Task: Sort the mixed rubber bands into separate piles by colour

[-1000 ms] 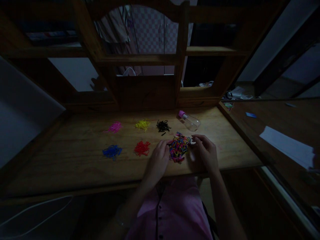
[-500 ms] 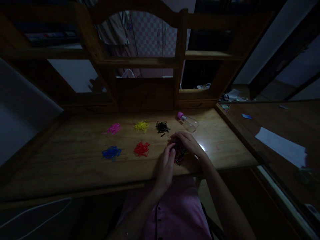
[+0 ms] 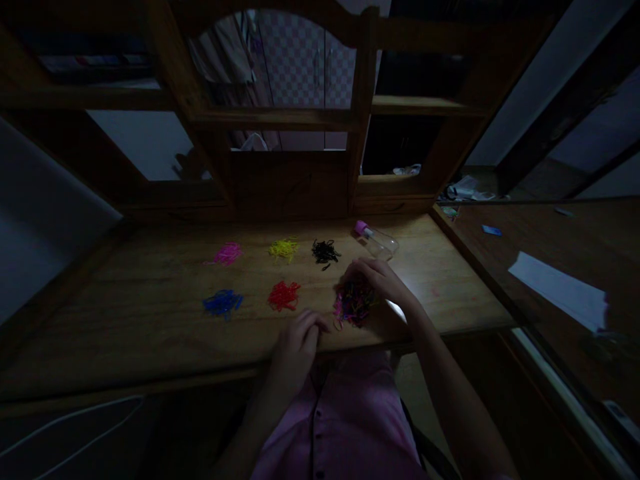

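A mixed pile of small coloured rubber bands (image 3: 354,303) lies near the table's front edge. My right hand (image 3: 376,275) reaches over the far side of this pile with its fingers bent down and together; whatever is at the fingertips is hidden. To the left of the pile, my left hand (image 3: 297,340) rests at the table's front edge, fingers curled in, with no band visible in it. Single-colour heaps lie beyond: red bands (image 3: 284,296), black bands (image 3: 325,252), yellow bands (image 3: 283,249), pink bands (image 3: 228,253) and blue bands (image 3: 223,303).
A clear bottle (image 3: 380,245) with a pink cap lies on its side behind the mixed pile. A wooden shelf unit (image 3: 290,187) rises along the table's back. To the right, white paper (image 3: 560,290) and a blue card (image 3: 491,231) lie on another brown surface.
My left hand has drawn away from the mixed pile, left and toward me, and its fingers have curled. My right hand stays over the pile, which is now more exposed.
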### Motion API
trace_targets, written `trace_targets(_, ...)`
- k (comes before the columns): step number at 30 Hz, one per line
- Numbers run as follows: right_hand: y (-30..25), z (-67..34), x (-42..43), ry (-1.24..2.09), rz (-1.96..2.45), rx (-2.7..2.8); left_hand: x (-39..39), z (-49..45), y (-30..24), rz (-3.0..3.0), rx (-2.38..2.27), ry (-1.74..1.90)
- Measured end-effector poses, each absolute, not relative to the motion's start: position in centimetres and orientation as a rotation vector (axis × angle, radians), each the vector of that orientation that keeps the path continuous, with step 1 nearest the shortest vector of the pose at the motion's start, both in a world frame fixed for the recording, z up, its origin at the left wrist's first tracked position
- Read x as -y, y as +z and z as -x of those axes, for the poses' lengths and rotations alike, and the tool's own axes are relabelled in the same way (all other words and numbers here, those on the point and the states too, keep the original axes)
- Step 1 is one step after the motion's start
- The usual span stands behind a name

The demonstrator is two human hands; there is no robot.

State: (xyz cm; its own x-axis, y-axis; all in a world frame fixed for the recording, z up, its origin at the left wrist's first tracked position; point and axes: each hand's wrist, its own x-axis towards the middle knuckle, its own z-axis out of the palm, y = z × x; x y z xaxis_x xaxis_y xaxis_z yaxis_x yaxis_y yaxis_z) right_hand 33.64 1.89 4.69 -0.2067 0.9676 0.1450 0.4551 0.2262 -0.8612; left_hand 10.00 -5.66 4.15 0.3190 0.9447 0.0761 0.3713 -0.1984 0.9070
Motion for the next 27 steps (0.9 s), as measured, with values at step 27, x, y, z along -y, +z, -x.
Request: trace_targets(27,1.9,-34.8,4.3,0.537,1.567,1.177,2.4,-12.8,1.4,-2.139,-1.271,0.734)
